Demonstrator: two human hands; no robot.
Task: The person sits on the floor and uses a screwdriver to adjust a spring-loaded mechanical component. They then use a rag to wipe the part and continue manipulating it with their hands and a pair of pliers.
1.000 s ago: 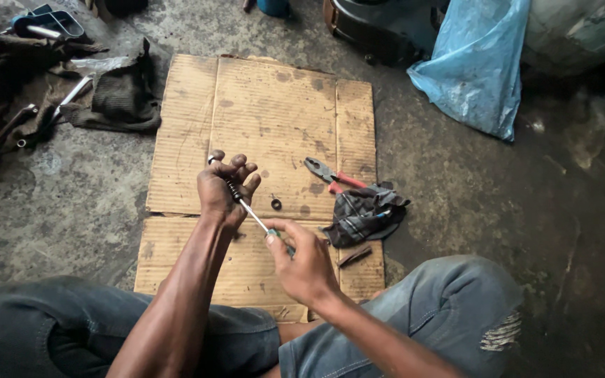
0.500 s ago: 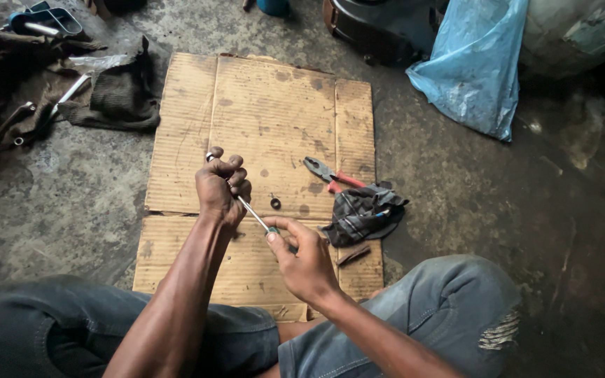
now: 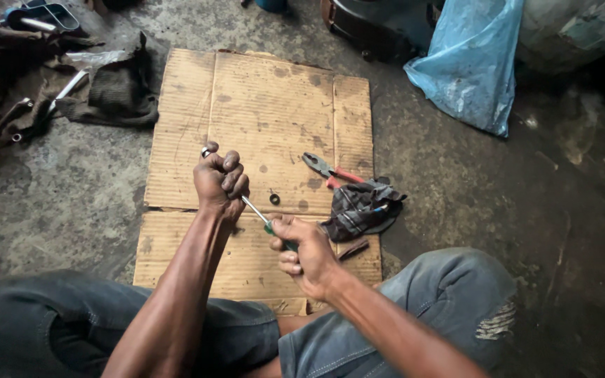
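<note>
Over the cardboard sheet (image 3: 267,105), your left hand (image 3: 220,179) clenches tight around a small part, mostly hidden. Your right hand (image 3: 306,253) grips the green-handled screwdriver (image 3: 264,221), its shaft angled up into that fist. Red-handled pliers (image 3: 330,170) lie just beside a crumpled rag (image 3: 360,208).

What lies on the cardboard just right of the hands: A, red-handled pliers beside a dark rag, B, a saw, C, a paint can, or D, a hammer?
A: red-handled pliers lie on the cardboard next to a crumpled dark rag, right of the right hand, which grips a screwdriver aimed into the closed left hand.
</note>
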